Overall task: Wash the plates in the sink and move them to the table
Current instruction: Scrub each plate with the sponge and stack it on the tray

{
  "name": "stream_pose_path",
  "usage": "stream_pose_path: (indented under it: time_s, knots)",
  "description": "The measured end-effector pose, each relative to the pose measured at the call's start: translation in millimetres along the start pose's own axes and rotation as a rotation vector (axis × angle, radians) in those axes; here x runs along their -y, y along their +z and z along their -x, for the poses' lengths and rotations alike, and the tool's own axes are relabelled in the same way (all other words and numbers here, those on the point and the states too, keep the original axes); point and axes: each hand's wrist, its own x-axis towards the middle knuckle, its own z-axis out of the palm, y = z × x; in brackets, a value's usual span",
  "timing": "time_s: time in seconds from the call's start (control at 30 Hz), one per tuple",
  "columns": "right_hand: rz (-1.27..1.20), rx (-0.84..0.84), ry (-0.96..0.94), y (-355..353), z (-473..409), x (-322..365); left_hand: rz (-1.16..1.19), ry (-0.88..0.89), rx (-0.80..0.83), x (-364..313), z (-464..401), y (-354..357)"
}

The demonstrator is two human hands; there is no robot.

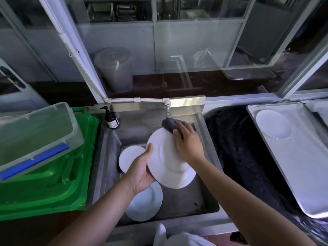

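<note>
Head view, nearest first: two plates (pixel 143 205) (pixel 130 158) are left lying in the sink (pixel 204 196), apparently awaiting washing. Above them a white plate (pixel 168 160) is held tilted by the left hand (pixel 142 173), thumb hooked over its rim and fingers curled beneath, presumably so its face is presented for scrubbing. A dark sponge (pixel 170 125) is pressed to its upper edge by the right hand (pixel 188 141), fingers closed over it, just under the tap (pixel 167 113). Farther right, one plate (pixel 273 124) is set on a metal tray (pixel 301 174), probably already washed.

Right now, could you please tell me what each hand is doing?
Left hand: grips the round white plate by its rim.
Right hand: presses the dark grey scrubbing sponge against that plate.
</note>
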Motion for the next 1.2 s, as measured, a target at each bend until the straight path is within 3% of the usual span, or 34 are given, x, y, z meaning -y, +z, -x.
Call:
stream_pose_path:
  time_s: [0.2,0.43,0.83,1.0,1.2]
  knots:
    - [0.051,-0.033,-0.345,32,61,15,0.110,0.064,-0.013,2,-10,7]
    - [0.206,-0.024,-0.677,20,75,-25,0.220,0.070,0.004,-10,-10,-4]
    - [-0.012,0.117,-0.569,9,90,0,0.145,0.058,0.024,-1,-2,-5]
    - [-0.169,0.083,-0.232,-5,86,4,0.165,0.074,0.005,5,-1,-9]
    - [-0.252,0.113,0.036,-10,75,10,0.166,0.024,-0.007,21,-1,-10]
